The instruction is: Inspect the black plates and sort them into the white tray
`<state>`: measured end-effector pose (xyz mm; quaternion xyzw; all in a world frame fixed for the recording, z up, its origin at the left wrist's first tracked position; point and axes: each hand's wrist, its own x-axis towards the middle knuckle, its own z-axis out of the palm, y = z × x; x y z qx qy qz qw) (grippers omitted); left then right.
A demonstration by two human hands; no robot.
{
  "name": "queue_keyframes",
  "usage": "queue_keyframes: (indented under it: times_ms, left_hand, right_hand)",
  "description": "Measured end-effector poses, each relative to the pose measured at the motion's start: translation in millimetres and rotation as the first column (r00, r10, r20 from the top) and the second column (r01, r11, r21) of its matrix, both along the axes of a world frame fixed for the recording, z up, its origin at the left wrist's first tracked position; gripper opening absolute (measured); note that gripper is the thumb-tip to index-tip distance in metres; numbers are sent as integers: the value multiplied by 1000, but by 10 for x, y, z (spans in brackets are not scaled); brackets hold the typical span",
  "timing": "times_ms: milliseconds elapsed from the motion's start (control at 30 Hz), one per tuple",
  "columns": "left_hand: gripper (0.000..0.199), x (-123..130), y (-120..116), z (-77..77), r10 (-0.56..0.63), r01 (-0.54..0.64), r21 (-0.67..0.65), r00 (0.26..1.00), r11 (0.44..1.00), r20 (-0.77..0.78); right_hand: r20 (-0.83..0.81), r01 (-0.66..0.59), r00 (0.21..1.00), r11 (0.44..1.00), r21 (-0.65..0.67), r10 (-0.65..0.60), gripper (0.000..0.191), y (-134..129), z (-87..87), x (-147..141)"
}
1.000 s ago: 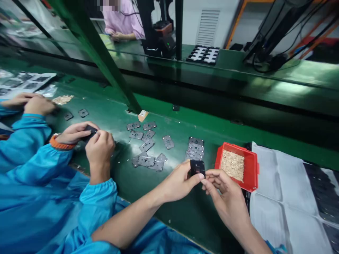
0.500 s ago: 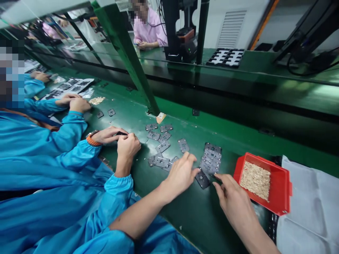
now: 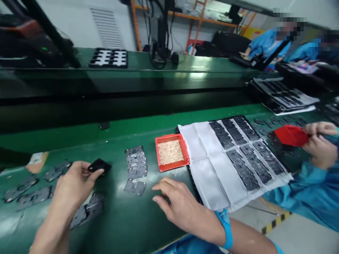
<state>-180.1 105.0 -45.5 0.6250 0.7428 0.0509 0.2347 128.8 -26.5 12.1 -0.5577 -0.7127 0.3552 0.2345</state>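
Between thumb and fingers my left hand (image 3: pixel 75 181) grips a black plastic plate (image 3: pixel 99 166), raised above the green bench. Under and beside that hand lie several loose dark plastic plates (image 3: pixel 34 197), and more sit in a small pile (image 3: pixel 88 211) near my wrist. To the right of it, an overlapping column of plates (image 3: pixel 136 162) lies on the bench, with a single plate (image 3: pixel 135 187) just below. My right hand (image 3: pixel 176 206) hovers near that plate, thumb and fingers apart, holding nothing. A blue band circles the right wrist.
A red bin (image 3: pixel 186 155) of small beige pieces stands beyond my right hand. Next to it a white-lined tray (image 3: pixel 209 155) has rows of black parts in several compartments. At right, a co-worker's hands (image 3: pixel 320 143) hold a red bin (image 3: pixel 291 135). A raised shelf (image 3: pixel 185 65) runs behind.
The view has swung to the right, bringing the tray and another co-worker into sight. My left hand has lifted a plate and moved left, away from the column; my right hand stays apart.
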Motion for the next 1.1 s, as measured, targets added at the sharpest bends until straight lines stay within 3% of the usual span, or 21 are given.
queue_keyframes:
  times_ms: [67, 100, 167, 200, 267, 333, 400, 500, 567, 700, 900, 1100]
  left_hand:
    - [32, 258, -167, 248, -126, 125, 15, 980, 992, 152]
    - [30, 424, -265, 380, -258, 260, 26, 936, 965, 240]
    - [25, 770, -438, 615, -523, 539, 74, 761, 839, 384]
    - [25, 925, -500, 706, -596, 628, 87, 675, 774, 434]
    - [22, 1161, -570, 819, -649, 687, 127, 585, 715, 487]
    - [17, 1292, -593, 844, -599, 634, 139, 602, 760, 528]
    - [16, 1350, -613, 801, -484, 530, 127, 617, 838, 621]
    - [23, 1381, -672, 687, -321, 437, 90, 491, 895, 810]
    - [27, 1394, -702, 631, -285, 415, 86, 446, 906, 848]
    - [22, 1408, -683, 629, -299, 395, 104, 473, 913, 829]
    - [29, 1470, -653, 585, -162, 319, 47, 342, 947, 926]
    - [39, 1546, -633, 489, -52, 252, -25, 296, 967, 954]
  right_hand:
    - [-86, 103, 991, 994, 20, -101, 27, -57, 57, 54]
    - [-117, 146, 983, 989, 32, -141, 33, -67, 82, 77]
    - [-153, 181, 973, 982, 46, -172, 38, -52, 115, 115]
    - [-165, 172, 973, 984, 51, -161, 33, -35, 121, 131]
    - [-201, 150, 970, 987, 58, -135, 15, -7, 109, 156]
    - [-287, 198, 941, 979, 41, -178, 8, 3, 68, 167]
    - [-434, 319, 848, 947, -42, -305, 8, 2, 13, 158]
    - [-575, 405, 683, 889, -214, -450, 21, 23, -42, 126]
    - [-554, 373, 708, 898, -233, -437, 24, 69, -42, 122]
    - [-465, 309, 818, 940, -141, -339, 21, 198, -2, 175]
    - [-485, 351, 786, 922, -162, -384, 22, 257, -48, 194]
    - [-454, 388, 806, 919, -78, -379, 22, 225, -96, 142]
